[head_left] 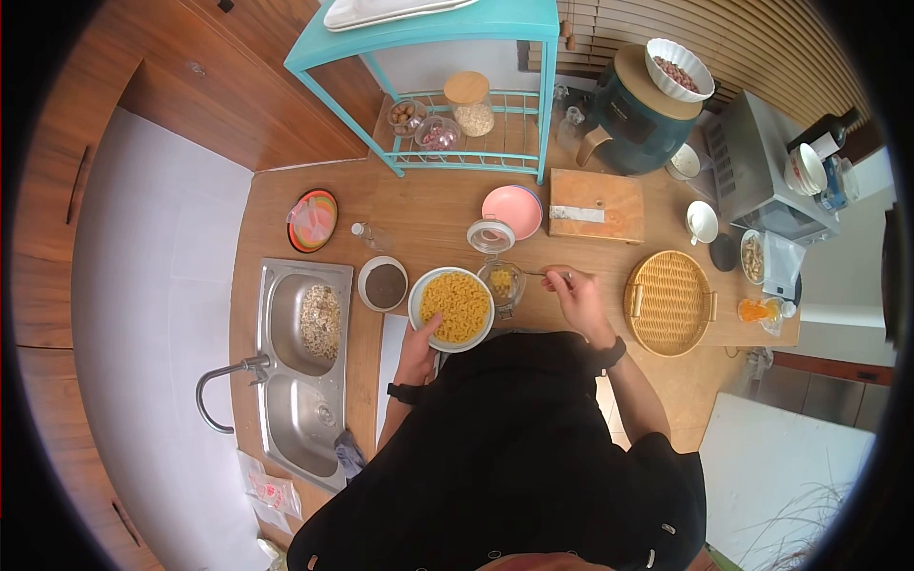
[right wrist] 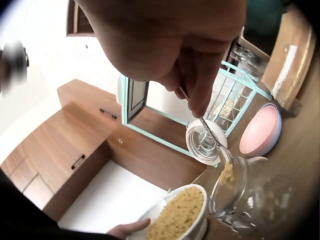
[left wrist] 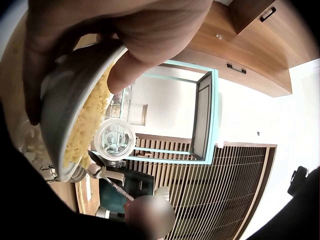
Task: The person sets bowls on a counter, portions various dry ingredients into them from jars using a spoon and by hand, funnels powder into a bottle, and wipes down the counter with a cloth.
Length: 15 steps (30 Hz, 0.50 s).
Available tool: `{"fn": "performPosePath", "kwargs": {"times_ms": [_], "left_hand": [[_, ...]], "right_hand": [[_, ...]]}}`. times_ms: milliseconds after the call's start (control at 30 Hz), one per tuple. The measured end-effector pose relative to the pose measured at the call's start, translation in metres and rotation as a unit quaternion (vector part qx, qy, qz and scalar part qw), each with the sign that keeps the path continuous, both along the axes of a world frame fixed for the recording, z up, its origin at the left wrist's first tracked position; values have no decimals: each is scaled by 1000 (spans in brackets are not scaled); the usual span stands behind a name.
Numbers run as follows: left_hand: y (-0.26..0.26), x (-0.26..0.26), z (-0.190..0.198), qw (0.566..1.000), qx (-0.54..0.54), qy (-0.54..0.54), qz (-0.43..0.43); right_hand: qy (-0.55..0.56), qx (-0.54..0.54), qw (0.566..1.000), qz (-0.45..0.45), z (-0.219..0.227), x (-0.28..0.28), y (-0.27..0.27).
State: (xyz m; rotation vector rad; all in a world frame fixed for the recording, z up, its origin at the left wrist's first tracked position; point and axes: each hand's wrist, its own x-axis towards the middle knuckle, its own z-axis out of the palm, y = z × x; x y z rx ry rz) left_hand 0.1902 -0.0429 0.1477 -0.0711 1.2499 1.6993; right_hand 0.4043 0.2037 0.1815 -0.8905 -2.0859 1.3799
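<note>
My left hand [head_left: 417, 348] grips a white bowl [head_left: 415, 306] heaped with yellow macaroni [head_left: 455, 303], its thumb [left wrist: 131, 72] over the rim. In the left wrist view the bowl is tilted toward the jar side. My right hand [head_left: 583, 305] pinches the handle of a metal spoon [right wrist: 212, 134]. The spoon's head is at the mouth of a clear glass jar [head_left: 515, 297], where macaroni pieces [right wrist: 227, 173] show. Some macaroni lies inside the jar. Its clamp lid [head_left: 490, 236] stands swung back, away from me.
Left of the bowl are a bowl of dark grains [head_left: 385, 285] and a sink [head_left: 291, 381]. Behind the jar sit a pink bowl [head_left: 512, 211] and a wooden board [head_left: 596, 221] beneath a turquoise shelf [head_left: 433, 48]. A round wicker tray [head_left: 670, 303] lies at the right.
</note>
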Motion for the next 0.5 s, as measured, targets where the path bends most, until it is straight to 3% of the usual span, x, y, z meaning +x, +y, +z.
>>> {"fn": "performPosePath", "kwargs": {"times_ms": [200, 333, 400, 433, 500], "left_hand": [[8, 2, 7, 1000, -11, 13, -13], [19, 4, 6, 1000, -11, -6, -9], [23, 5, 7, 1000, -16, -3, -16], [24, 5, 6, 999, -23, 0, -23], [24, 3, 6, 1000, -14, -8, -26]], "right_hand": [[46, 4, 998, 50, 43, -2, -9], [55, -50, 996, 57, 7, -12, -7], [96, -215, 972, 27, -21, -19, -4], [96, -214, 972, 28, -26, -22, -2], [118, -344, 931, 22, -37, -27, 1]]}}
